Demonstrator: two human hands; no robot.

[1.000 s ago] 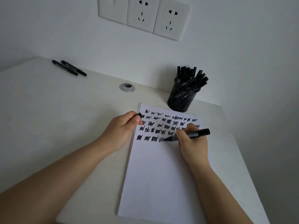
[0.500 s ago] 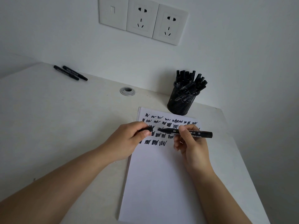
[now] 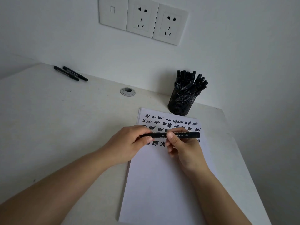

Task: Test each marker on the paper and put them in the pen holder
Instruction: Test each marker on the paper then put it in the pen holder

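A plain off-white wall (image 3: pixel 235 46) rises behind a cream table (image 3: pixel 56 127) whose far edge meets it. High on the wall above the table sits a row of three white plates (image 3: pixel 142 20): a blank switch-like plate beside two sockets. Below that row, a round grey cable grommet (image 3: pixel 128 91) is set into the table near its far edge. The light is dim and even, leaving soft shadows along the wall.
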